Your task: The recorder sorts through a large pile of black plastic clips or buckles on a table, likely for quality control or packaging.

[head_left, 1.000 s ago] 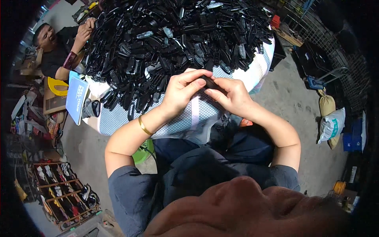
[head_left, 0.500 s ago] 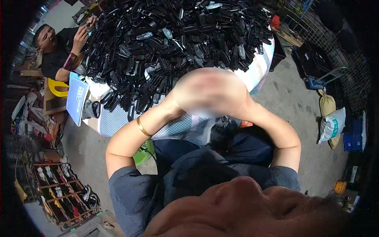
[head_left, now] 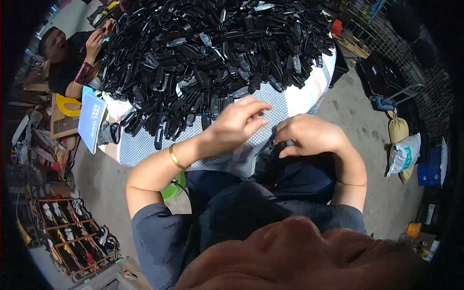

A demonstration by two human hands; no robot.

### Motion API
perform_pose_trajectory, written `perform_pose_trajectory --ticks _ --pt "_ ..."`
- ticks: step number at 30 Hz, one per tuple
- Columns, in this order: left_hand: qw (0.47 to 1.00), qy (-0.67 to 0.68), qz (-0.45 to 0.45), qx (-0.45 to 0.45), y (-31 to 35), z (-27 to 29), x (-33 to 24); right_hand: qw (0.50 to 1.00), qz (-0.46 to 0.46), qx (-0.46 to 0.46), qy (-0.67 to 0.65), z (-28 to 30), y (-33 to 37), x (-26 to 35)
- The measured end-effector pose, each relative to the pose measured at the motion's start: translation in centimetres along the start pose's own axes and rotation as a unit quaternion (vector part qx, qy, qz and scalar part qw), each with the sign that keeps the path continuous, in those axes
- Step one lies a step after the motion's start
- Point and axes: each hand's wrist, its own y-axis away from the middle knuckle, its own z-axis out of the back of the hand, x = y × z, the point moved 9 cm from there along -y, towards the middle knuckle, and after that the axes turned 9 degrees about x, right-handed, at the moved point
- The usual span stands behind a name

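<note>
A big heap of small, elongated black parts covers a table with a pale dotted cloth. Above the cloth's near edge, my left hand has its thumb and fingers curled toward each other; a tiny dark bit shows at the fingertips, too small to name. A gold bangle circles that wrist. To its right, closer to my lap, my right hand is bent and closed, with a small black part partly visible between thumb and fingers. The two hands are apart.
Across the heap's left side, a person handles something small. A blue box stands at the table's left edge, near a yellow ring-shaped thing. A divided rack is at lower left; sacks and a trolley stand right.
My hands were together over the table's near edge, smeared in the picture. Now they have separated, the left one to the left and the right one lower and rightward.
</note>
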Motion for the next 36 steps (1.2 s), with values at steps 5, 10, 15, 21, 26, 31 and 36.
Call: perform_pose_trajectory --ticks 5,10,15,21,26,31,36 --pt "0.942 -0.327 0.005 -0.071 -3.5 1.4 -0.1 0.998 0.012 0.001 -0.061 0.7 -0.5 -1.1" --pt "0.866 -0.49 0.005 -0.098 -4.7 0.2 0.3 0.978 0.008 -0.207 0.011 4.7 0.2 -2.6" --pt "0.851 -0.506 0.023 -0.134 -3.7 0.3 -0.5 0.936 -0.02 -0.352 0.014 7.6 1.3 -4.3" --pt "0.842 -0.529 -0.025 -0.103 -2.7 -1.1 -1.3 0.85 -0.004 -0.516 0.105 12.7 0.1 -4.6" --pt "0.867 -0.481 0.034 -0.126 -2.3 -0.3 0.0 0.781 -0.06 -0.58 0.223 17.0 -2.5 -4.9" --pt "0.878 -0.467 0.06 -0.089 -2.5 -0.9 0.6 0.727 -0.123 -0.626 0.254 22.0 -3.9 -6.3" --pt "0.892 -0.442 0.007 -0.095 -1.3 -1.3 -0.4 0.728 -0.181 -0.62 0.231 24.8 -5.7 -6.2"
